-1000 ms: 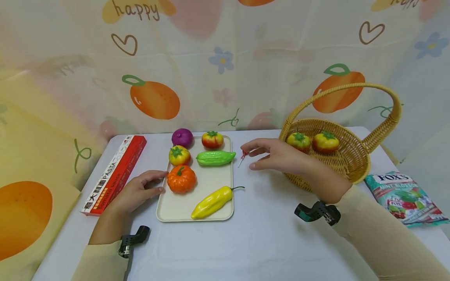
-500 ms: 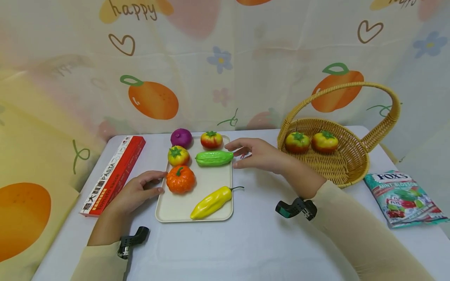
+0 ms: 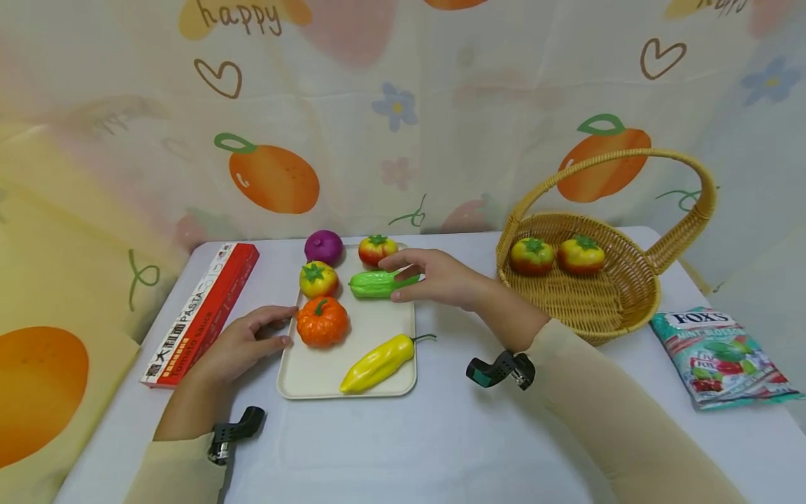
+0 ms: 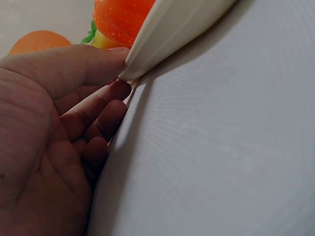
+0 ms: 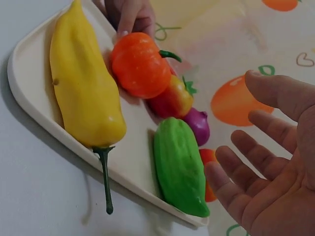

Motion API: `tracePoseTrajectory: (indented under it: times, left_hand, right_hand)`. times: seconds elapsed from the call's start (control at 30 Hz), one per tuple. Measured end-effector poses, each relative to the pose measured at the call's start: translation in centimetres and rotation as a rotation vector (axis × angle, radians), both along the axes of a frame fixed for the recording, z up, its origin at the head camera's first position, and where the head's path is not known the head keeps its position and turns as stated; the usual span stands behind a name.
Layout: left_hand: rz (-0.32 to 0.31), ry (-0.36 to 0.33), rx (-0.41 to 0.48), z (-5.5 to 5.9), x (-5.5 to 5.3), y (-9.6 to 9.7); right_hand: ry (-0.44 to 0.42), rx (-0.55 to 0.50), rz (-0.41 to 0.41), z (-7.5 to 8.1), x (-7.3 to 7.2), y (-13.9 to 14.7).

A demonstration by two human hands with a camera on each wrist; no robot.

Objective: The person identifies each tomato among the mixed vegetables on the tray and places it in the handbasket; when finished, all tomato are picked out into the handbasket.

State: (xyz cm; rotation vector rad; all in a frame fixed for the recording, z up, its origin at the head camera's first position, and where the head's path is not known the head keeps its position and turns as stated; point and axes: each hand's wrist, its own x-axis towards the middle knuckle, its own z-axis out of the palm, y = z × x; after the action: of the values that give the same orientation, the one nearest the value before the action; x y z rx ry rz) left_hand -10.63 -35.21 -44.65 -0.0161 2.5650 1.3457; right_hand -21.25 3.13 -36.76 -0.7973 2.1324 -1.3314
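Note:
My left hand pinches the left rim of the cream tray; in the left wrist view a fingertip lies over the tray wall and others sit under it. My right hand hovers over the tray's right edge, fingers spread and palm bare in the right wrist view. Its fingertips overlap the green ridged vegetable and reach the red-yellow tomato behind. Also on the tray are a yellow pepper, an orange pumpkin, another tomato and a purple onion.
A wicker basket with two tomatoes stands at right, its tall handle arching up. A candy bag lies at the far right, a red pasta box at left. A printed cloth hangs behind.
My right hand has moved left, from beside the small red-topped lollipop on the table to over the green vegetable; the lollipop is now hidden. The left hand stays at the tray rim.

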Motion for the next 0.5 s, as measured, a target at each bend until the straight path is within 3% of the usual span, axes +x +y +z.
tracePoseTrajectory:
  times: [0.5]
  left_hand:
    - [-0.015,0.016,0.007,-0.1,0.0,-0.2]
  right_hand:
    - [0.043,-0.072,0.016,-0.6,-0.9,-4.4]
